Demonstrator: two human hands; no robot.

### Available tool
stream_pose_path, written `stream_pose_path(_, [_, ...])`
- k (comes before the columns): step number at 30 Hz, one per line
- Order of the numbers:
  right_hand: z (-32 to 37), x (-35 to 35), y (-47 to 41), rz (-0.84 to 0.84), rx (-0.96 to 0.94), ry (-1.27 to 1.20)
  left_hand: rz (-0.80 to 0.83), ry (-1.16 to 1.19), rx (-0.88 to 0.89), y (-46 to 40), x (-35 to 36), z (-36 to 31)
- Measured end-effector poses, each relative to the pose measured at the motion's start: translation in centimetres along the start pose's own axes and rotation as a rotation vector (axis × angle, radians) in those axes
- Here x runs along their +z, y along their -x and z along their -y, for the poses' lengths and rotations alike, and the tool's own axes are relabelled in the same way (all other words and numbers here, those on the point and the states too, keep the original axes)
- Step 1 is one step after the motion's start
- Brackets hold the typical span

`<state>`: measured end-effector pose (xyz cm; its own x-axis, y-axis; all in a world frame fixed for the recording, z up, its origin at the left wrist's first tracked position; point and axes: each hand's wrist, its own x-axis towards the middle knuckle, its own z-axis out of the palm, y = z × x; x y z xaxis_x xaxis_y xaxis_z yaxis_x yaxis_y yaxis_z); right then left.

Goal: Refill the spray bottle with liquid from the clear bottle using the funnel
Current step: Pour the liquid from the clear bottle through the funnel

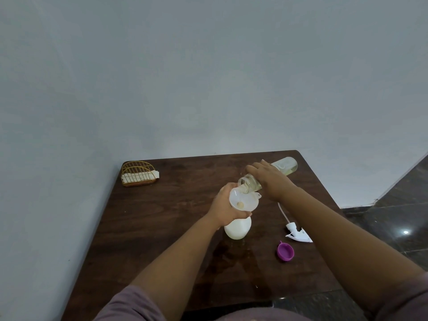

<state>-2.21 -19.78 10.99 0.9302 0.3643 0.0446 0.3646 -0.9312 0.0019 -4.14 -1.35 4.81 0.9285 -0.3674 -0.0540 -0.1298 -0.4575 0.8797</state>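
Note:
A white spray bottle [237, 229] stands on the dark wooden table [162, 228], its top off. A white funnel [243, 201] sits in its neck. My left hand [225, 207] grips the bottle's neck just under the funnel. My right hand [269, 179] holds the clear bottle [283, 166] tipped nearly flat, its open mouth over the funnel's rim. Pale yellowish liquid lies along the clear bottle's lower side and shows at the funnel's hole.
The white spray trigger head [298, 234] with its dip tube lies right of the spray bottle. A purple cap [285, 251] lies in front of it. A gold wire basket [139, 173] stands at the table's far left corner, against the wall.

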Motion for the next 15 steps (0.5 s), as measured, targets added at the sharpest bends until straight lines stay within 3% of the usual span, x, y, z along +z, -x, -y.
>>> stream_pose_path(15, [0.16, -0.59, 0.3, 0.022, 0.018, -0.009, -0.002, 0.004, 0.01, -0.03, 0.0, 0.15])
